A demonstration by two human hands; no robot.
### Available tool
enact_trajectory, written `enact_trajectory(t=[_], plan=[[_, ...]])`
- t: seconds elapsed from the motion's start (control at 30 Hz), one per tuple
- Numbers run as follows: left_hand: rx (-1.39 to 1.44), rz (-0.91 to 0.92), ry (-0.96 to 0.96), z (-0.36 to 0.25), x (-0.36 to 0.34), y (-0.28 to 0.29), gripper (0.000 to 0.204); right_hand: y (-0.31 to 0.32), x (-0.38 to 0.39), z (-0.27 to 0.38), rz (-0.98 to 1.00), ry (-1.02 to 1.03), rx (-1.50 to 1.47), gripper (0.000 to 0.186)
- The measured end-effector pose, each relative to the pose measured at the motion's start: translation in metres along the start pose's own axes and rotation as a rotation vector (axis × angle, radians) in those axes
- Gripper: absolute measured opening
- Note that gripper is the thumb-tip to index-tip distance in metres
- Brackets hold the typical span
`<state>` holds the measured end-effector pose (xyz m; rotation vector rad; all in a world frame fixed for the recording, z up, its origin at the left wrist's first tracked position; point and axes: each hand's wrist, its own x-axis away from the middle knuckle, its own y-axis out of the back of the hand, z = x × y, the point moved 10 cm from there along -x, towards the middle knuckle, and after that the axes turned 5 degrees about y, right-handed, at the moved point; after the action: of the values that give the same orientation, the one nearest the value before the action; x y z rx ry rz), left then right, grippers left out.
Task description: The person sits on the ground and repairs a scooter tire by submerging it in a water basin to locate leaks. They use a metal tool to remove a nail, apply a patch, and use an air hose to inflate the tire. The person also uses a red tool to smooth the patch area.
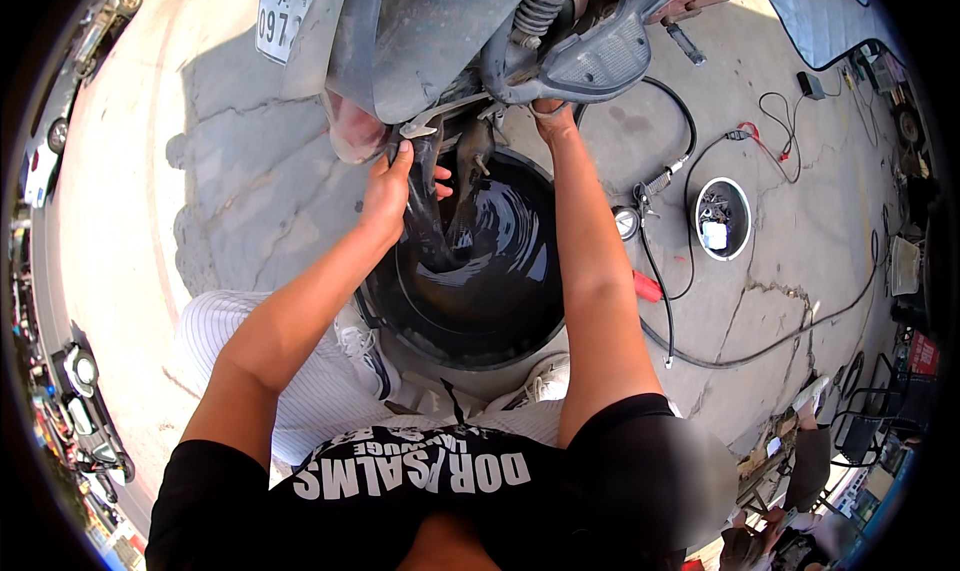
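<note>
My left hand (390, 191) is closed round a dark, wet rubber tube (425, 229) that hangs from beneath a dusty scooter (420, 26). The tube's lower part dips into a wide black basin of rippled water (500, 336). My right hand (553, 116) reaches up under the scooter's grey footrest (590, 66), fingers curled and partly hidden, so what it grips is unclear. A faded red lamp (350, 126) sits left of my left hand.
An air hose with gauge (625, 223), a red cylinder (646, 287), cables and a metal bowl (744, 221) of small items lie on the cracked concrete at right. A person (805, 476) is at lower right; parked scooters (82, 371) line the left edge.
</note>
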<state>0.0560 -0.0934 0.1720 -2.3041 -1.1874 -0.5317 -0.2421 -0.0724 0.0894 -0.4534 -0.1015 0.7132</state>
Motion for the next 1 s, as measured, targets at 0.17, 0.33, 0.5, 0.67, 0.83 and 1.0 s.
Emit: enact_trajectory(t=[0.17, 0.33, 0.5, 0.67, 0.83, 1.0], plan=[[0.012, -0.125, -0.103, -0.012, -0.003, -0.009, 0.039, 0.021, 0.001, 0.004, -0.238, 0.065, -0.113, 0.041], [-0.068, -0.005, -0.096, -0.030, -0.015, -0.040, 0.040, 0.028, 0.020, -0.025, -0.288, -0.191, 0.238, 0.038], [-0.090, -0.057, -0.001, -0.014, -0.028, -0.025, 0.042, 0.022, -0.023, 0.000, 0.137, 0.385, 0.525, 0.035], [-0.107, -0.026, -0.022, -0.021, -0.037, -0.044, 0.038, 0.037, -0.034, -0.008, 0.013, 0.614, 1.049, 0.042], [-0.120, 0.083, -0.113, -0.027, -0.029, -0.049, 0.033, 0.024, -0.002, 0.036, -0.207, 0.705, 1.052, 0.045], [-0.372, 0.124, -0.161, 0.092, 0.011, 0.010, 0.053, -0.008, 0.019, 0.003, 0.088, -0.233, 0.344, 0.041]])
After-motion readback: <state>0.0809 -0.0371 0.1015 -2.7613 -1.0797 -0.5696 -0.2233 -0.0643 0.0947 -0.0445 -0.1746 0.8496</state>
